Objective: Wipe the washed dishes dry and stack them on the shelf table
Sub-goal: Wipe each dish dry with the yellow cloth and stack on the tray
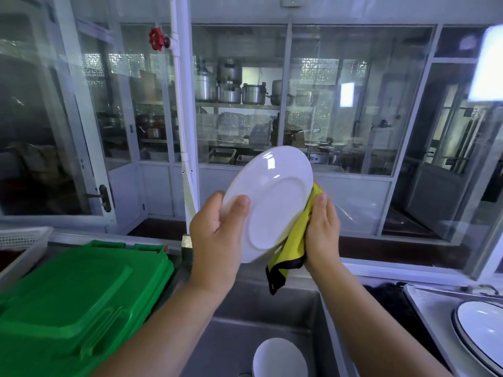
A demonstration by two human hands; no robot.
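Observation:
A white plate (272,197) is held up, tilted, above the steel sink (272,314), its underside turned toward me. My left hand (217,232) grips its lower left rim, thumb on the underside. My right hand (322,232) holds a yellow cloth with black edging (292,246) against the plate's right edge and far side; a corner of the cloth hangs down. Another white dish (280,359) lies in the sink below. On the surface at the right sits a white plate with a dark rim (481,330).
A green plastic bin lid (79,303) fills the left foreground, touching the sink's left edge. A white mesh basket (19,238) stands at far left. Glass partitions (245,104) with shelves of pots stand behind the sink. A white pipe with a red valve (156,39) runs down.

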